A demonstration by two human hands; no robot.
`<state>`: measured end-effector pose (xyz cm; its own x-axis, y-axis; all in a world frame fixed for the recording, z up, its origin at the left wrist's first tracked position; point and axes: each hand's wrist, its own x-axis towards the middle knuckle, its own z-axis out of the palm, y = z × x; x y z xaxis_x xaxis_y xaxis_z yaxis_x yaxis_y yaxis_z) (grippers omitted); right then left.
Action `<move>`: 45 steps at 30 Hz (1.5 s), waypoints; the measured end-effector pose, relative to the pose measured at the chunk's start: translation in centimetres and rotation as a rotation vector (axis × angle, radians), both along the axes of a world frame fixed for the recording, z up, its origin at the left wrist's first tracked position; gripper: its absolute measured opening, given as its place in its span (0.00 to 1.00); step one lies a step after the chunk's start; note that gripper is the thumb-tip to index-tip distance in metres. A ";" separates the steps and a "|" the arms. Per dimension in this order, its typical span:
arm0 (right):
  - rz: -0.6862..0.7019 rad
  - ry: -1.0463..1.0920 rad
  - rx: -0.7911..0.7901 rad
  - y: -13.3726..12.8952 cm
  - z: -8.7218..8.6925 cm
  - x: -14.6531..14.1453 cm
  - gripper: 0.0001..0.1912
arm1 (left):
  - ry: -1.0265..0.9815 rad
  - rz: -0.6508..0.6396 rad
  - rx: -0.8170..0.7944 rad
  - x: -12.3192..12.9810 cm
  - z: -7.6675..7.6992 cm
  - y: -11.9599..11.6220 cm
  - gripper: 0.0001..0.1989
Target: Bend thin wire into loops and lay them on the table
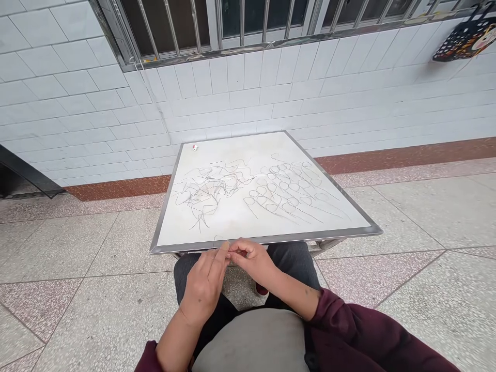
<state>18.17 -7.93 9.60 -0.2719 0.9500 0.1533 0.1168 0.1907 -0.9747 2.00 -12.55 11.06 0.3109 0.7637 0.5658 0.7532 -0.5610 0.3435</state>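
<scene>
Just off the table's near edge, my left hand (207, 274) and my right hand (253, 261) meet, fingertips together. From the left fingers a thin wire (218, 238) curves up against the table rim, and both hands pinch at it; its rest is hidden by the fingers. One left fingertip has a tan covering, perhaps tape. Ahead on the white table (232, 227) lies a tangle of wavy thin wires (213, 186) at the left. To the right is a spread of similar wires with round loops (287, 188), several having long straight tails.
A small white and red object (195, 148) sits at the table's far left corner. The grey metal rim (267, 239) edges the tabletop. Behind stands a white tiled wall (248, 103) with a barred window (263, 23). A patterned bag (467, 39) hangs at right.
</scene>
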 end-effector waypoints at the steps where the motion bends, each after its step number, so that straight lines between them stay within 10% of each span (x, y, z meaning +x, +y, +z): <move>1: 0.009 0.024 -0.024 0.0 0.2 0.1 0.05 | -0.121 0.051 -0.037 0.1 0.2 -0.1 0.22; 7: 0.041 0.048 -0.092 -0.3 1.2 0.7 0.07 | -1.022 0.151 -0.560 0.0 0.3 0.2 0.30; 13: 0.029 0.093 -0.113 -0.3 0.8 0.3 0.08 | -1.293 0.021 -0.766 1.0 -0.3 0.2 0.29; 45: 0.044 0.252 -0.139 -1.1 -0.6 -0.8 0.09 | -1.032 0.251 -0.421 3.1 -1.2 -1.0 0.26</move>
